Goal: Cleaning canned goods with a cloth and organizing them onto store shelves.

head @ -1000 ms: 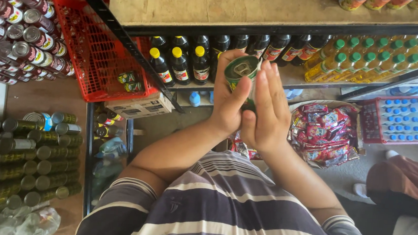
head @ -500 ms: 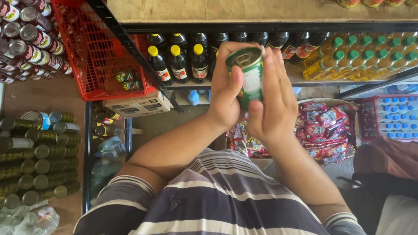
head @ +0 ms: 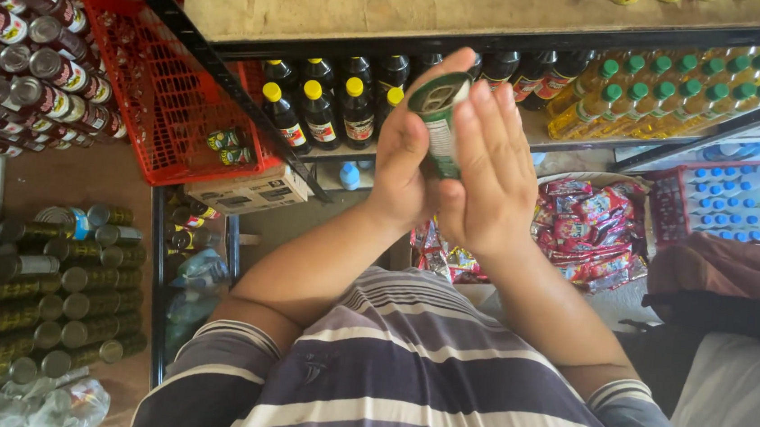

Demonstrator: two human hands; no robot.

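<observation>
Green-labelled tin can [head: 440, 119] pressed upright between two flat palms, pull-tab top tilted toward the camera, just in front of the front edge of the black metal shelf [head: 538, 45]. Left hand [head: 410, 157] cupped against the can's left side, thumb up beside the rim; right hand [head: 490, 172] laid flat on the other side, fingers [head: 487, 113] straight and spread, covering most of the label. Neither grip curled closed: both open-palmed, can squeezed between them rather than wrapped. Behind the hands, along the shelf's front edge, a row of dark bottles with yellow caps [head: 320, 109], and toward the shelf's right end yellow bottles with green caps [head: 669, 96]. At the shelf's left end, a red plastic crate [head: 159, 88], with a small cardboard box [head: 251, 190] just below its corner. Far left, stacked cans with red labels [head: 36, 51] lying on their sides; lower left, rows of olive-coloured cans [head: 39, 295] on the floor. Right of the forearms, a heap of red snack packets [head: 591, 226], and beyond it clear bottles with blue caps [head: 743, 192]. Striped grey and white shirt [head: 412, 379] filling the bottom of the view.
</observation>
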